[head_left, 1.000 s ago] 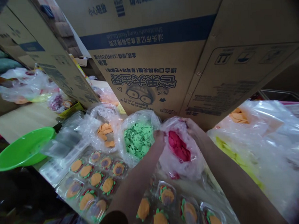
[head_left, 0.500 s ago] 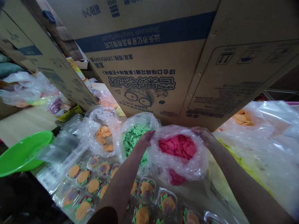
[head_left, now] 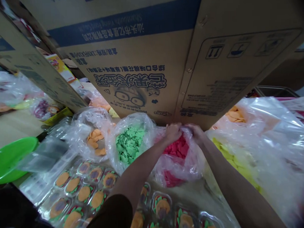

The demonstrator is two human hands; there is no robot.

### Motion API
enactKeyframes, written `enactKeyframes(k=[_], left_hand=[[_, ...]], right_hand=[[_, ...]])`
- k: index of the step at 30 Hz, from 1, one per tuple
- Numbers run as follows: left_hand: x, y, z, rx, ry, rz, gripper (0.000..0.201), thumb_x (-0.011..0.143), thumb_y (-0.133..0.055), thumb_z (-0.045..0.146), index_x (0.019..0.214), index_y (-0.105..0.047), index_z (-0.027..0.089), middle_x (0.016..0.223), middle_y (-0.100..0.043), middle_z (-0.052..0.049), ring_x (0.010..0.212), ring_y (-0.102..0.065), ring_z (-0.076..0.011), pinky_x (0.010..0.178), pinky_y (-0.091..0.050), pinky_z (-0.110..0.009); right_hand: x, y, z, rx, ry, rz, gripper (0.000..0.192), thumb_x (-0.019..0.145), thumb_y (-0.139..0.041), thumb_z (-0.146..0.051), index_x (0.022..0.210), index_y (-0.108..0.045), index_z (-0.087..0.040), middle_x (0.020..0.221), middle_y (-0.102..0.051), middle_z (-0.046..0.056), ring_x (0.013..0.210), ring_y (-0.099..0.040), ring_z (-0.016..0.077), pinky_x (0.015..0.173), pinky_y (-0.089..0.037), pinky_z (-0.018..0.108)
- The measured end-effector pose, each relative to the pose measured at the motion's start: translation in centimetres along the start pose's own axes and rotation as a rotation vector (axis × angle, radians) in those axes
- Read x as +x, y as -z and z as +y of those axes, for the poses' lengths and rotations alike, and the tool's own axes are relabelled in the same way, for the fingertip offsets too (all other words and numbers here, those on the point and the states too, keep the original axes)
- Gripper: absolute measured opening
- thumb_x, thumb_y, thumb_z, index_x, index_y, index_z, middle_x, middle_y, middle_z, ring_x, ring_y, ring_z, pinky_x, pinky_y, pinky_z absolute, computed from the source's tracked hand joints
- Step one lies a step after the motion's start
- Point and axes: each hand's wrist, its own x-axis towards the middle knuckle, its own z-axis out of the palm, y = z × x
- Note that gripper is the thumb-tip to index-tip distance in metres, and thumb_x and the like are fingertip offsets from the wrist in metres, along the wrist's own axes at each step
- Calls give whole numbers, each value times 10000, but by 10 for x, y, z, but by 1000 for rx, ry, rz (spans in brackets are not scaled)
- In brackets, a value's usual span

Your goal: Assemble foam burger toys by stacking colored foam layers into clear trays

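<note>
A clear plastic bag (head_left: pixel 161 172) of red, flat pieces (head_left: pixel 178 148) stands in front of a big carton. At its far rim, my left hand (head_left: pixel 173 131) has its fingers closed on the plastic. Close beside it, my right hand (head_left: pixel 194 133) also grips the rim, near the right back corner. Left of it sits an open bag of green leafy pieces (head_left: pixel 130 143), and further left a bag with a few orange discs (head_left: pixel 95 139). In front lie clear trays (head_left: pixel 162 207) holding burger-shaped pieces with orange tops and green edges.
The large cardboard carton (head_left: pixel 129 54) rises right behind the bags. A green basin (head_left: pixel 14 160) sits at the left edge. On the right lies a big plastic bag (head_left: pixel 274 155) over yellow pieces (head_left: pixel 232 161). A second carton (head_left: pixel 36 68) stands at the back left.
My left hand has moved from the red bag's left side to its far rim, close to my right hand. The bag's opening is narrower, and the view has shifted.
</note>
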Motion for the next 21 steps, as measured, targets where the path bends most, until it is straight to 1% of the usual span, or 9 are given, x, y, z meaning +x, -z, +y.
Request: enactKeyframes(k=[2,4,7,10,12,14,15,17,21], left_hand=[[17,-2,-2,3,77,-29,244,793,-423,202,951,-607,176,929,-638,-68,912,-570,-196,806,-427,-361],[25,5,-3,13,124,-41,213,790,-438,212,889,-619,159,860,-637,-65,841,-581,-182,745,-444,-325],[11,20,5,66,146,29,287,771,-459,261,1003,-581,143,1025,-591,-121,978,-529,-243,806,-421,-380],[-31,24,21,127,60,91,529,722,-527,425,1159,-471,132,1218,-466,-159,1144,-395,-306,932,-323,-461],[-64,15,27,177,-82,-29,673,649,-554,588,1127,-498,118,1133,-522,-169,1084,-439,-333,907,-338,-475],[-97,1,27,191,-137,-168,607,647,-520,648,974,-591,142,872,-613,-136,873,-549,-313,783,-405,-459],[-112,-6,25,198,-176,-253,547,705,-461,633,930,-609,157,801,-619,-124,796,-567,-294,718,-421,-435],[-139,-18,19,193,-235,-311,440,794,-389,536,921,-617,181,784,-629,-111,740,-572,-267,647,-422,-397],[-178,-31,6,228,-508,-342,307,854,-328,272,962,-609,214,813,-632,-82,800,-553,-233,723,-398,-376]], right_hand=[[-25,3,4,-187,78,87,418,609,-637,-279,989,-506,-163,1011,-557,73,1000,-492,248,769,-426,332],[-46,7,12,-463,157,158,426,580,-646,-227,978,-504,-169,1112,-504,110,1112,-406,291,834,-385,372],[-56,17,23,-670,142,200,242,601,-593,-129,836,-535,-142,969,-549,140,1064,-439,323,816,-372,397],[-43,31,31,-494,26,190,86,657,-553,-88,729,-548,-135,734,-559,67,852,-538,246,702,-418,330],[-31,40,35,-351,-51,186,9,740,-545,-125,743,-552,-130,692,-550,20,707,-548,163,619,-439,280],[-21,48,39,-207,-125,196,97,827,-520,-210,808,-553,-120,709,-552,-4,618,-534,106,570,-455,251],[-16,50,40,-143,-153,206,144,854,-503,-254,840,-552,-120,730,-558,-5,605,-530,92,562,-462,245],[-5,53,41,-32,-187,233,202,876,-478,-313,877,-557,-127,769,-569,3,607,-531,83,559,-472,239],[14,47,42,119,-157,274,241,880,-467,-341,921,-555,-121,794,-572,11,628,-543,92,565,-478,247]])
